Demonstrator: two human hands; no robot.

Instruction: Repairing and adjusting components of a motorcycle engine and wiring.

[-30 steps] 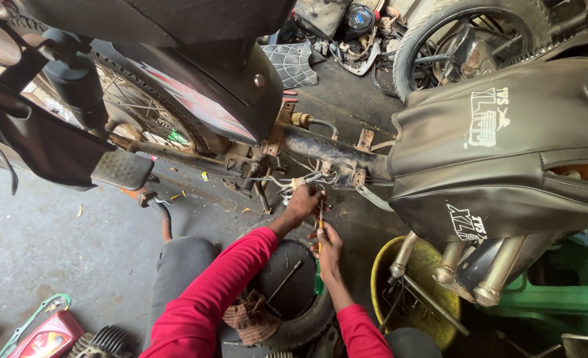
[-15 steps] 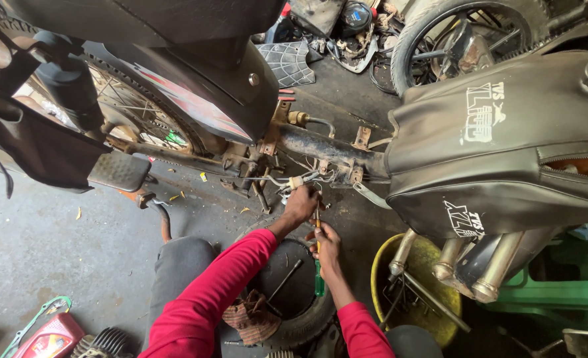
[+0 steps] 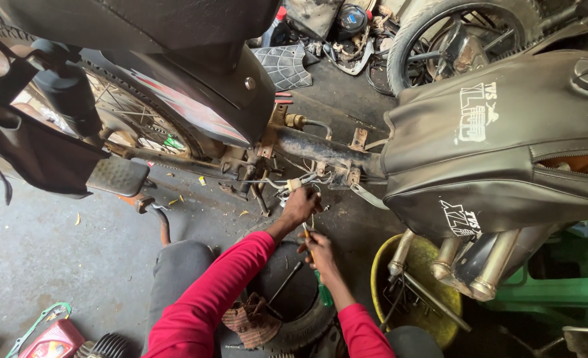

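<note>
While clenched in the right hand (image 3: 319,250), screwdriver (image 3: 312,262) near-upright, tip toward wires (image 3: 293,182) pinched by left hand (image 3: 300,204) fingers.

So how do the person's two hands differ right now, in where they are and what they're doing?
The left hand reaches up to the wire bundle under the frame tube; the right hand sits lower, nearer the body. The left hand touches the wires, while the right hand grips a green-handled screwdriver whose shaft points up towards the left. Both come out of red sleeves and work over the black tyre.
</note>
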